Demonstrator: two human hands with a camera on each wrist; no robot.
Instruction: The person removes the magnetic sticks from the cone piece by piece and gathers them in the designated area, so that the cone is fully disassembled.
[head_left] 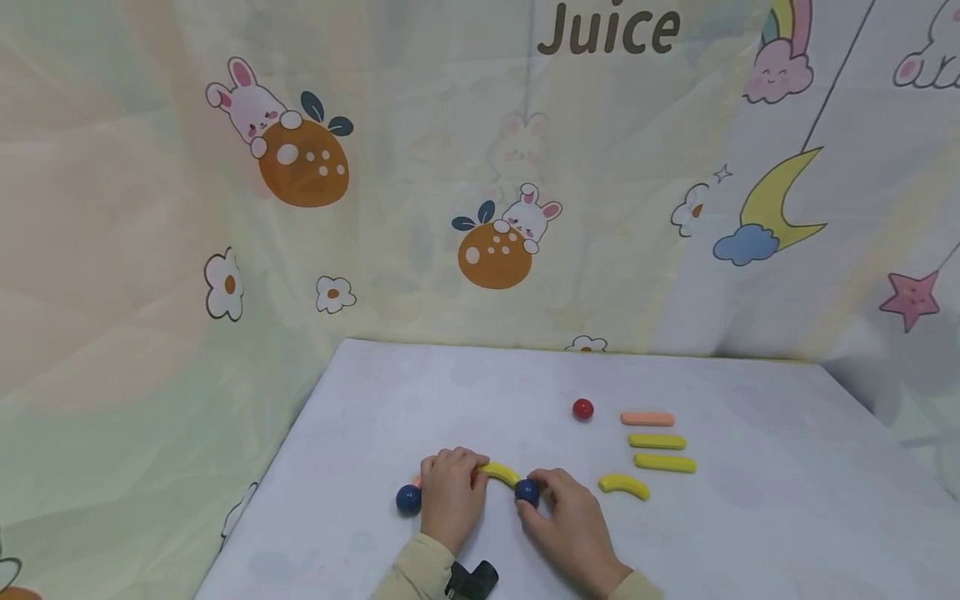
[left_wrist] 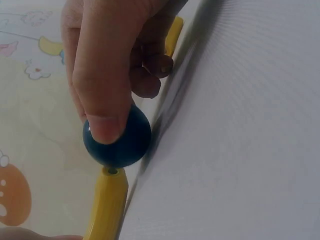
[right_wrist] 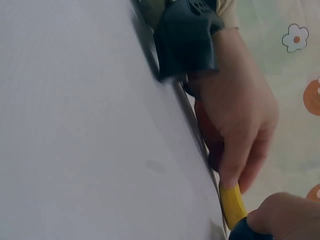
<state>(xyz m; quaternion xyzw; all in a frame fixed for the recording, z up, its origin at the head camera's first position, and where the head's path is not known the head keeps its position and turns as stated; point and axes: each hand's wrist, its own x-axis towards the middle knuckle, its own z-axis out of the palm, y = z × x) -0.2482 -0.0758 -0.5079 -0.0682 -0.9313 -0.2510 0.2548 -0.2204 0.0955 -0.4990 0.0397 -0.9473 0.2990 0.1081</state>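
Observation:
My right hand (head_left: 572, 525) pinches a dark blue ball (head_left: 527, 492) between thumb and fingers. The ball meets the right end of a curved yellow rod (head_left: 501, 473); in the left wrist view the ball (left_wrist: 125, 145) sits right at the tip of that rod (left_wrist: 107, 202). My left hand (head_left: 453, 496) grips the rod's other end, as the right wrist view also shows with thumb and finger on the yellow rod (right_wrist: 231, 205). Just left of that hand lies another blue ball (head_left: 408, 499), beside an orange piece (head_left: 417, 481) mostly hidden by the fingers.
On the white table (head_left: 337, 433), a red ball (head_left: 582, 409) sits toward the back. To the right lie a straight orange rod (head_left: 647, 419), straight yellow rods (head_left: 657, 442) and a curved yellow rod (head_left: 624, 486). A printed cloth (head_left: 420, 167) hangs behind the table.

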